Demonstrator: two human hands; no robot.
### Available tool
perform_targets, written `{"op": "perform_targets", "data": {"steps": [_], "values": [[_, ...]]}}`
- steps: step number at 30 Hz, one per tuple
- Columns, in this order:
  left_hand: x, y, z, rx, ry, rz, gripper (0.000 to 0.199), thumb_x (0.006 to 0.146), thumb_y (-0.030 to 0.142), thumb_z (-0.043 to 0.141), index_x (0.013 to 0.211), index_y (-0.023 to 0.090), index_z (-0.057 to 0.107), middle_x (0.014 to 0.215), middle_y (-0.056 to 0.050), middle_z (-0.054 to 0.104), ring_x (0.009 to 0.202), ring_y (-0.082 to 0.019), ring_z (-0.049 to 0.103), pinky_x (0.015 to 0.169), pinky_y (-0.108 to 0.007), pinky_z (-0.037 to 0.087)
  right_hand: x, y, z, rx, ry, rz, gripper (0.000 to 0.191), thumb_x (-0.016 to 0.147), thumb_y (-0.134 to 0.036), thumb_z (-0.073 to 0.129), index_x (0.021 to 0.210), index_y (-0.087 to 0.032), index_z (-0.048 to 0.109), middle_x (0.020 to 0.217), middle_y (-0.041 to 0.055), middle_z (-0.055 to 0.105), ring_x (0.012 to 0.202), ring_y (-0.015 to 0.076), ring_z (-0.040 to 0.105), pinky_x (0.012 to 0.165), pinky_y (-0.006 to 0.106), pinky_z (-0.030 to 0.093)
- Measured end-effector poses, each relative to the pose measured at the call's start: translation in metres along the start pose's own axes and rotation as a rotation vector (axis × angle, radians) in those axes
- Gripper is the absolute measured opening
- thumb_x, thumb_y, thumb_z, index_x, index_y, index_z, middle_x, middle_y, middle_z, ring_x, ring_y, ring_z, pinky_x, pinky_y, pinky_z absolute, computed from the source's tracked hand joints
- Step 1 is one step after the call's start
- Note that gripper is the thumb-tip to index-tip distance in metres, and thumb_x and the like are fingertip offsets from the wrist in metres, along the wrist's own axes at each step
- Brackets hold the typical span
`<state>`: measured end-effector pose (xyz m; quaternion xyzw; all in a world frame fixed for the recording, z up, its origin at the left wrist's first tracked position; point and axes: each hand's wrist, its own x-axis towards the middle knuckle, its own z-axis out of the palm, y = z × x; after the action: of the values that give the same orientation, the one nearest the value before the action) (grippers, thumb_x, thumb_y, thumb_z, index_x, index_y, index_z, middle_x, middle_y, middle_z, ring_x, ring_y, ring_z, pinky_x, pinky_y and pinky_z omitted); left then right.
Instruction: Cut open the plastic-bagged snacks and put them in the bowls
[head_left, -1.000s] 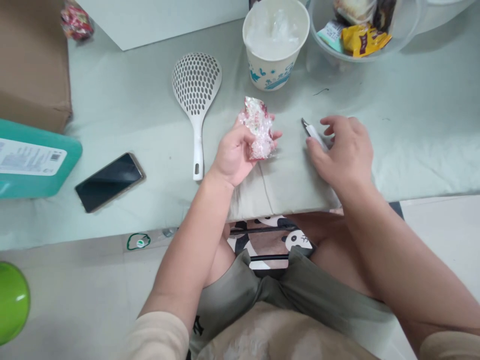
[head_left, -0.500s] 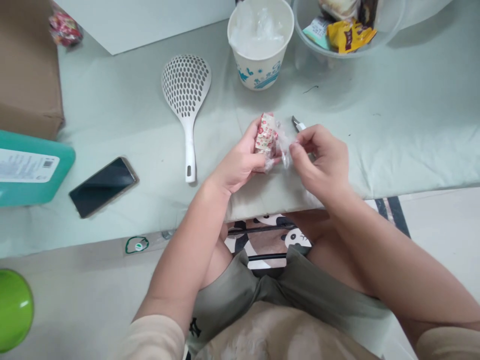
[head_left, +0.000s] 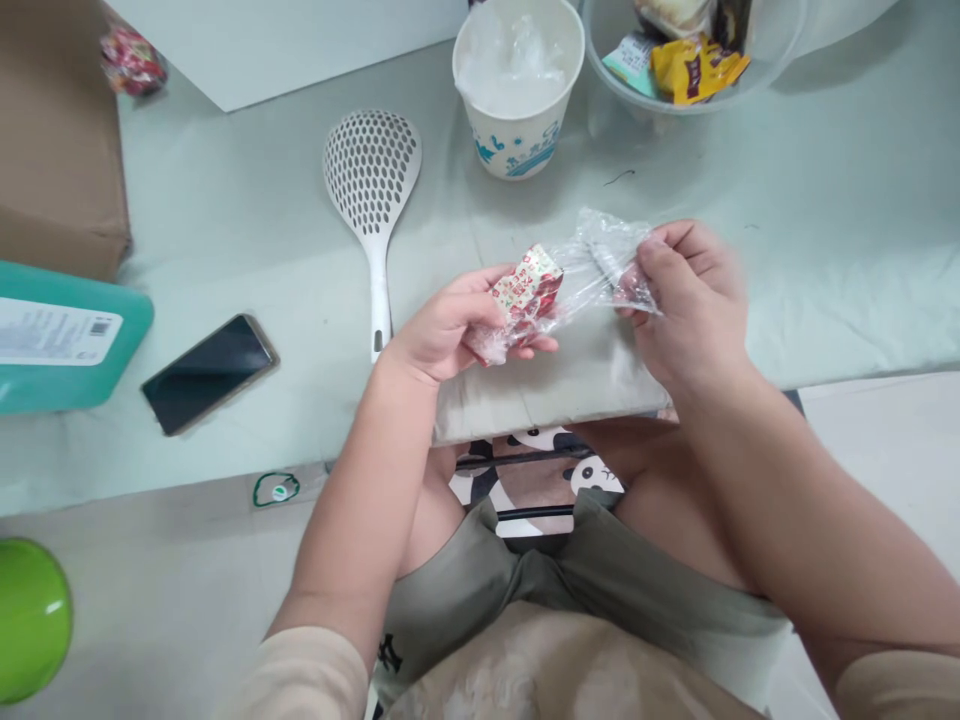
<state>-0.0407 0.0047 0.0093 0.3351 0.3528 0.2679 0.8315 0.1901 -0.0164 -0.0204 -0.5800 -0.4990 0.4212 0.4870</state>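
In the head view my left hand (head_left: 450, 325) is closed around a small red-and-white printed packet (head_left: 529, 285), thumb on top and fingertips showing beneath it. A crinkled clear plastic wrapper (head_left: 600, 260) stretches from the packet to the right. My right hand (head_left: 690, 300) pinches the far end of that wrapper between thumb and fingers. Through the film, part of a slim whitish tool on the table shows faintly. Both hands are above the front part of the cloth-covered table (head_left: 817, 250).
A white slotted skimmer (head_left: 373, 180) lies left of my hands, and a phone (head_left: 210, 375) farther left. Behind stand a paper cup (head_left: 517, 140) holding clear plastic and a clear bowl (head_left: 600, 70) of wrapped snacks. A green container (head_left: 75, 385) and cardboard box (head_left: 60, 150) stand at left.
My right hand has moved right and slightly up, drawing the clear wrapper out long. My left hand has shifted a little left and down with the packet, which is now tilted.
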Motion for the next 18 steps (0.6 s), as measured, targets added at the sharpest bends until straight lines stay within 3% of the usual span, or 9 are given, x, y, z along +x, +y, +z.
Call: {"op": "perform_targets", "data": {"steps": [2,4,6,8,10,13,15,18], "values": [[0.0,0.0,0.002,-0.046,-0.013,0.006,0.048,0.064,0.017,0.069,0.112,0.013,0.069,0.099,-0.01,0.078,0.079,-0.029,0.081,0.075,-0.04,0.066,0.002,0.002,-0.001,-0.005,0.031,0.003,0.026,0.1,-0.053,0.051,0.094,-0.028,0.049,0.079,0.0022,0.061,0.066,0.0178,0.064,0.054,0.032,0.047],[0.001,-0.001,0.005,-0.104,0.028,0.025,0.044,0.07,0.02,0.068,0.113,0.015,0.069,0.101,-0.008,0.079,0.085,-0.029,0.081,0.076,-0.038,0.066,0.001,-0.001,-0.001,-0.008,0.184,-0.067,0.018,0.099,-0.045,0.052,0.096,-0.028,0.049,0.084,0.0039,0.061,0.069,0.018,0.063,0.056,0.032,0.048],[0.004,-0.002,0.01,-0.171,0.114,0.064,0.039,0.08,0.027,0.065,0.118,0.018,0.067,0.108,-0.007,0.079,0.1,-0.029,0.081,0.086,-0.038,0.067,-0.005,-0.009,0.002,-0.054,0.37,-0.213,0.009,0.096,-0.037,0.053,0.096,-0.028,0.051,0.087,0.005,0.061,0.072,0.0185,0.062,0.062,0.035,0.05],[0.007,-0.004,0.017,-0.224,0.199,0.101,0.037,0.09,0.033,0.06,0.124,0.021,0.066,0.116,-0.006,0.078,0.117,-0.03,0.076,0.097,-0.039,0.065,-0.016,-0.018,0.007,-0.158,0.417,-0.37,0.005,0.095,-0.031,0.055,0.092,-0.028,0.053,0.084,0.005,0.06,0.073,0.0192,0.06,0.07,0.037,0.051],[0.011,-0.006,0.024,-0.251,0.24,0.121,0.037,0.093,0.033,0.059,0.128,0.022,0.065,0.12,-0.006,0.078,0.127,-0.03,0.072,0.102,-0.04,0.063,-0.027,-0.026,0.015,-0.266,0.254,-0.457,0.006,0.094,-0.029,0.057,0.089,-0.027,0.056,0.079,0.0041,0.062,0.07,0.019,0.059,0.07,0.037,0.051],[0.016,-0.011,0.032,-0.263,0.221,0.172,0.038,0.094,0.026,0.06,0.131,0.022,0.063,0.122,-0.006,0.077,0.129,-0.032,0.071,0.103,-0.042,0.063,-0.038,-0.028,0.03,-0.392,-0.055,-0.446,0.012,0.09,-0.033,0.063,0.098,-0.023,0.063,0.085,0.0052,0.069,0.073,0.0193,0.063,0.07,0.036,0.053],[0.019,-0.015,0.035,-0.271,0.208,0.199,0.04,0.094,0.023,0.06,0.134,0.022,0.062,0.124,-0.006,0.077,0.129,-0.032,0.071,0.103,-0.045,0.063,-0.04,-0.023,0.039,-0.458,-0.127,-0.421,0.014,0.09,-0.032,0.064,0.099,-0.022,0.065,0.09,0.0062,0.071,0.078,0.0202,0.065,0.074,0.036,0.054],[0.021,-0.018,0.035,-0.301,0.236,0.207,0.038,0.095,0.021,0.059,0.133,0.022,0.063,0.125,-0.005,0.077,0.13,-0.031,0.07,0.105,-0.045,0.062,-0.037,-0.015,0.044,-0.471,-0.104,-0.496,0.007,0.094,-0.027,0.06,0.089,-0.023,0.064,0.085,0.0037,0.068,0.08,0.0195,0.066,0.081,0.037,0.056]]}}
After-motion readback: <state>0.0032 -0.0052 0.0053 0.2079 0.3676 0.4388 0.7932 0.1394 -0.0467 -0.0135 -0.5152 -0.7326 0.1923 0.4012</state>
